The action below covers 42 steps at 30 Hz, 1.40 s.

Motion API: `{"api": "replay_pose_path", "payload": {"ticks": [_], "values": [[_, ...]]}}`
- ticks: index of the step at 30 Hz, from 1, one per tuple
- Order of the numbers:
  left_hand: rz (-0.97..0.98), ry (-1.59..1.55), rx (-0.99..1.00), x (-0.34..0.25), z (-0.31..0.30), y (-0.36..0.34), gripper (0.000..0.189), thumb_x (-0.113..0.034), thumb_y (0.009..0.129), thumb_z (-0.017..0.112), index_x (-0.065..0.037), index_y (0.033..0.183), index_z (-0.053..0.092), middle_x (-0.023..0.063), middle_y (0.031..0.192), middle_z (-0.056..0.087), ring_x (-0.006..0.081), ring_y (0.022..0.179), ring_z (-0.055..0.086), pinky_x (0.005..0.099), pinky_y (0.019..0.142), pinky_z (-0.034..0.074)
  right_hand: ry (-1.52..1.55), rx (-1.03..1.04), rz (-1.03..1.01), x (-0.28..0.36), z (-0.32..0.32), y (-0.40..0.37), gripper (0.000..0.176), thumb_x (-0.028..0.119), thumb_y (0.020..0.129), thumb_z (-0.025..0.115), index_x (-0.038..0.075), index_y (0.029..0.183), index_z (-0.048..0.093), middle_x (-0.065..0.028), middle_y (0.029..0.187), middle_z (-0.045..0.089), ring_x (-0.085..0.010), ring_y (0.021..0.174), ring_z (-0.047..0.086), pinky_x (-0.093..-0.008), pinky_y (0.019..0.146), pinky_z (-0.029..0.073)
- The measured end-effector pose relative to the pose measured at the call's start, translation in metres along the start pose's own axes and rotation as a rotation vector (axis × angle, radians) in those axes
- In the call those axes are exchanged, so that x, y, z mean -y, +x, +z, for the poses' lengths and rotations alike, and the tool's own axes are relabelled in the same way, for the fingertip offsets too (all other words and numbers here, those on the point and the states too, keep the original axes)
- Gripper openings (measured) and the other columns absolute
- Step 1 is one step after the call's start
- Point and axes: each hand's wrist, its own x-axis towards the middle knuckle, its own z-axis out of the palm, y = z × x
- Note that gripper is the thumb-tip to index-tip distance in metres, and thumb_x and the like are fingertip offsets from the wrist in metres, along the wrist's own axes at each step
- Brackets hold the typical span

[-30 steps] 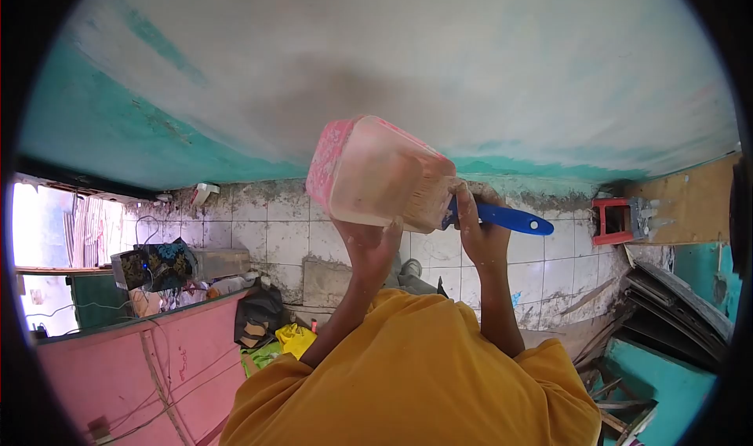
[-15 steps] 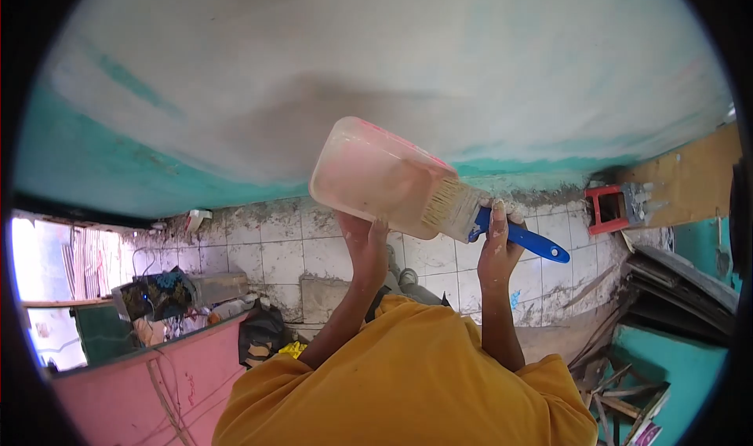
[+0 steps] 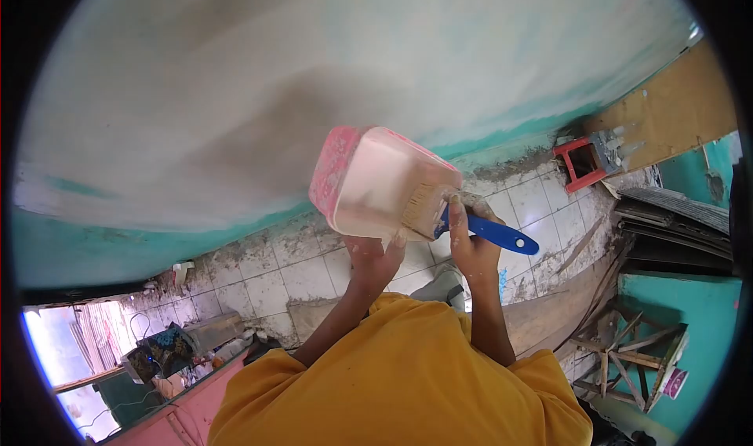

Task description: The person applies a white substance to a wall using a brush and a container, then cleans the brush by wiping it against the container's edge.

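Tiled flr (image 3: 267,291) — L fingers (image 3: 397,250) holding pink tub (image 3: 332,171), R fingers (image 3: 457,217) gripping blue-hndl brush (image 3: 500,233).

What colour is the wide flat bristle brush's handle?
The long, tapered handle is bright blue, clearest in the head view.

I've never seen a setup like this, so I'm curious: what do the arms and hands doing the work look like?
They are a person's, with no machine parts or cables. The mustard-yellow shirt has loose short sleeves, leaving the forearms bare. The left hand and right hand are ungloved, with pale splatters on them. No watch or bracelet shows.
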Motion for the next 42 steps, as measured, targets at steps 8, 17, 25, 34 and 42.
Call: {"api": "replay_pose_path", "payload": {"ticks": [8, 17, 25, 34, 42], "values": [[0.0, 0.157, 0.043, -0.056, 0.145, -0.023, 0.056, -0.009, 0.078, 0.068, -0.002, 0.13, 0.05, 0.0205, 0.135, 0.041, 0.0352, 0.127, 0.039, 0.0488, 0.104, 0.032, 0.017, 0.042, -0.014, -0.04, -0.152, 0.056, 0.022, 0.016, 0.094, 0.063, -0.005, 0.099, 0.067, -0.0067, 0.065, 0.064, -0.0085, 0.059, 0.058, -0.0242, 0.055, 0.045], [-0.278, -0.37, 0.051, -0.138, 0.263, -0.013, 0.089, 0.0, 0.086, 0.059, -0.004, 0.15, -0.001, 0.0152, 0.146, 0.025, 0.0247, 0.136, 0.032, 0.043, 0.113, 0.027, 0.036, 0.036, -0.05, -0.053, -0.297, 0.095, 0.02, 0.014, 0.098, 0.058, -0.003, 0.095, 0.066, -0.0007, 0.074, 0.062, -0.0049, 0.067, 0.052, -0.0211, 0.058, 0.04], [-0.266, -0.649, 0.075, -0.148, 0.354, -0.001, 0.081, -0.004, 0.088, 0.061, -0.006, 0.151, 0.01, 0.0128, 0.144, 0.03, 0.0246, 0.135, 0.032, 0.042, 0.109, 0.033, 0.076, -0.22, 0.013, -0.072, -0.359, 0.108, 0.021, 0.014, 0.099, 0.055, -0.005, 0.103, 0.063, -0.0065, 0.082, 0.065, -0.0073, 0.071, 0.056, -0.0227, 0.061, 0.044], [-0.33, -0.749, 0.138, -0.148, 0.449, 0.05, 0.075, -0.004, 0.087, 0.062, -0.006, 0.148, 0.019, 0.0107, 0.141, 0.037, 0.0213, 0.129, 0.039, 0.0396, 0.108, 0.034, 0.101, -0.531, 0.011, -0.107, -0.41, 0.182, 0.025, 0.021, 0.099, 0.056, -0.002, 0.094, 0.062, 0.0019, 0.074, 0.055, -0.0036, 0.063, 0.045, -0.0202, 0.054, 0.035], [-0.398, -0.867, 0.142, -0.121, 0.505, 0.119, 0.071, -0.003, 0.089, 0.059, -0.011, 0.147, 0.02, 0.0094, 0.139, 0.039, 0.0191, 0.128, 0.043, 0.0333, 0.097, 0.046, 0.18, -0.623, 0.059, -0.141, -0.438, 0.286, 0.026, 0.026, 0.1, 0.055, 0.001, 0.1, 0.062, 0.0027, 0.068, 0.049, -0.0056, 0.053, 0.044, -0.0221, 0.046, 0.034]]}}
